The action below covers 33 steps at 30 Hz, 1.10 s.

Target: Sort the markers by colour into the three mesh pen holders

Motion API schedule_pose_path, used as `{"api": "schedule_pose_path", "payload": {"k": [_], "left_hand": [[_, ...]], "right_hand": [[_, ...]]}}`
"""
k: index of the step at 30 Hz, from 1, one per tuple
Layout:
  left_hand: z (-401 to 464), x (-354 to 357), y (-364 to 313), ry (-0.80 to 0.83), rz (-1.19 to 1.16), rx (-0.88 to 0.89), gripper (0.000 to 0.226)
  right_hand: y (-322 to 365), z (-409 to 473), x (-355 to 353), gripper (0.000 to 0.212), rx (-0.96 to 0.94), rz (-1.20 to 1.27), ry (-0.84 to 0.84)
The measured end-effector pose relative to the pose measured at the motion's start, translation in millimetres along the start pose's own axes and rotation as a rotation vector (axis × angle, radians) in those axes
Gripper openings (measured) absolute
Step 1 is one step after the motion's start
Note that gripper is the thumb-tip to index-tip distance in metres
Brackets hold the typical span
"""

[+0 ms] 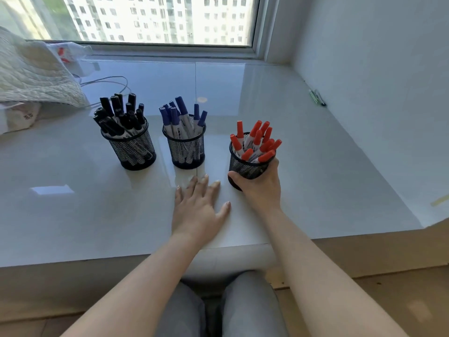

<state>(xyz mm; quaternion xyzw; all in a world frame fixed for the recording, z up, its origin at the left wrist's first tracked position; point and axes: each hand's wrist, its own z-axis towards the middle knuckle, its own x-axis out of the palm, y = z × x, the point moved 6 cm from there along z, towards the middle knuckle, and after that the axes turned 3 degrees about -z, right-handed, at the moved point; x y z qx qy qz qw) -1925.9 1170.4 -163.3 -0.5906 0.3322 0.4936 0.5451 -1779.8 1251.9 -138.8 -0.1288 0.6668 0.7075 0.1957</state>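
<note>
Black mesh makes up all three pen holders on the glossy white sill: the left holder is packed with black markers, the middle holder with blue markers, and the right holder with red markers. The right hand is wrapped around the right holder, thumb across its front. The left hand lies flat on the sill with fingers spread, just in front of the middle holder, holding nothing.

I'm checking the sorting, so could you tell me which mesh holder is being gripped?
The red-marker holder, rightmost; the right hand grips it. The other two stand untouched.
</note>
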Motion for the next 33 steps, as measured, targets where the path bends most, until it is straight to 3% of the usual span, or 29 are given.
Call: {"api": "schedule_pose_path", "payload": {"k": [28, 33], "left_hand": [[-1.5, -1.4, -3.0, 0.045, -0.027, -0.027, 0.062], [-4.1, -11.4, -6.0, -0.037, -0.047, 0.034, 0.056]], "right_hand": [[8.2, 52.0, 30.0, 0.089, -0.060, -0.141, 0.002], [5.7, 34.8, 25.1, 0.086, -0.095, -0.250, 0.019]]}}
